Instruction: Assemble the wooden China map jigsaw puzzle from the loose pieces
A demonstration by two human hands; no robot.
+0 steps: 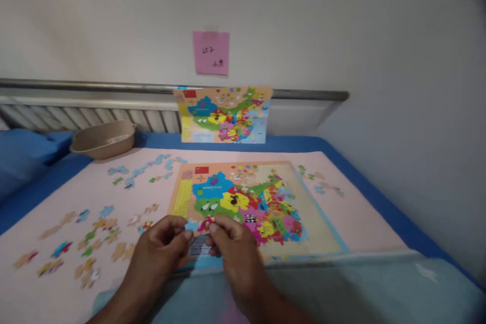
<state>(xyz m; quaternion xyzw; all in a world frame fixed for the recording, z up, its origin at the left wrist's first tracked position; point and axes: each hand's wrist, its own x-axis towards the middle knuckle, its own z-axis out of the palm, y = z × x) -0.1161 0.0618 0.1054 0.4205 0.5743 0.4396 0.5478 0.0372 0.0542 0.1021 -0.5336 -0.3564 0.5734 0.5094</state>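
You are at a pale pink mat (341,223) spread over blue bedding, with a plain wall behind and a pink sticky note (211,52) stuck to it. Take the puzzle board (322,233) on the mat as your landmark. Its map picture is largely filled in, while bare backing shows along its right side. Behind the board, a reference picture (224,114) of the same map leans against the rail. To the board's far left sits a beige basin (102,139), and loose pieces (89,240) lie scattered on the mat to its left, with a few more off its far right corner.

Your left hand (161,245) and right hand (233,248) meet over the board's near left corner, fingertips pinched together on a small puzzle piece (206,223). Both are closed on it.

The piece looks thin, stiff and very light, probably card or thin wood, so it should not bend much. Hold it by its outer edges, leaving its knobs free. It is small enough to slip, so keep the pinch firm but gentle.
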